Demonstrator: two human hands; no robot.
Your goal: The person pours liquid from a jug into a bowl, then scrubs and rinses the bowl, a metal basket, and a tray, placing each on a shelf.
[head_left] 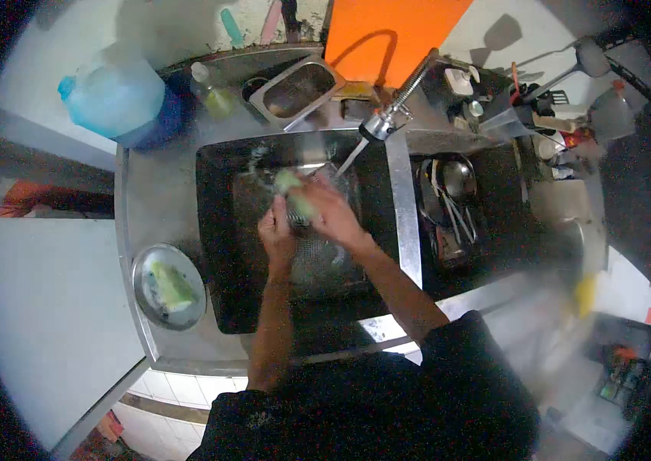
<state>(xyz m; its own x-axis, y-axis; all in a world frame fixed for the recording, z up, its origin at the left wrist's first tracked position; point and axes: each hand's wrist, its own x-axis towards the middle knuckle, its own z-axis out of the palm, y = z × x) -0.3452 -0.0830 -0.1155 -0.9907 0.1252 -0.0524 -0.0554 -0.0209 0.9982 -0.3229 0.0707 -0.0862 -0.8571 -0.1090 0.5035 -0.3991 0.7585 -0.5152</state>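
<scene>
Over the left sink basin (221, 253), both my hands are on a pale green, long vegetable (302, 204), blurred by motion. My left hand (277, 230) grips it from the left with its fingers closed. From the right, my right hand (334, 217) wraps around it, fingers bent over its side. The spring-neck faucet (379, 127) points down just beyond my hands, with a streak of water running from its tip. Below them a shallow see-through or wire tray (314, 269) lies in the basin. Similar pale green pieces (172, 286) rest on a round metal plate (147, 307) at left.
Pans and utensils (456, 203) fill part of the right basin. Behind the sink stand a big blue jug (122, 100), a bottle (214, 96) and a steel pan (298, 91). A holder with spatulas (521, 111) stands at the back right.
</scene>
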